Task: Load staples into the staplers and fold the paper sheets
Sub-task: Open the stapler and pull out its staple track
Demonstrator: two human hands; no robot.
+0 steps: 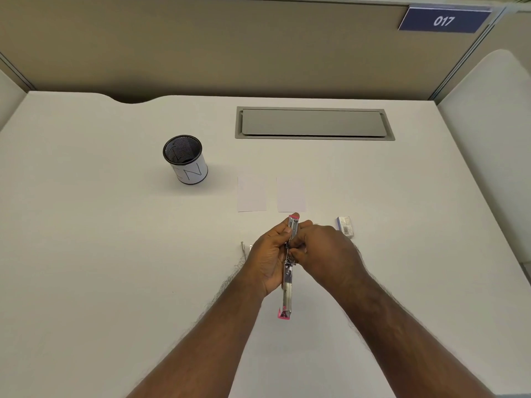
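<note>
While both hands are working at the middle of the white counter (86, 254), the layout is reading like this from left to right: a black mesh pen cup (185, 159) wrapped in a white label is standing well off to the far left, and two paper sheets (252, 194) are lying flat and unfolded, side by side, just beyond the hands. Nearer in, a small metal piece (244, 249), perhaps a strip of staples or part of a second stapler, is peeking out just beside the left wrist, though it is too small to tell for sure. The left hand (268, 258) is curling its fingers and thumb around the pink-tipped stapler (288, 271), holding it swung open above the counter. Its long axis is running straight away from the person, one pink end pointing at the sheets and the other back toward the body. The right hand (324, 254) is coming in from the other side, its fingertips pinching at the metal staple channel near the middle; whether a strip of staples is between them cannot be made out. The staple box (346, 225) is lying just to the right, nearest the right hand, so any further reach for staples would seem to fall to that side.
</note>
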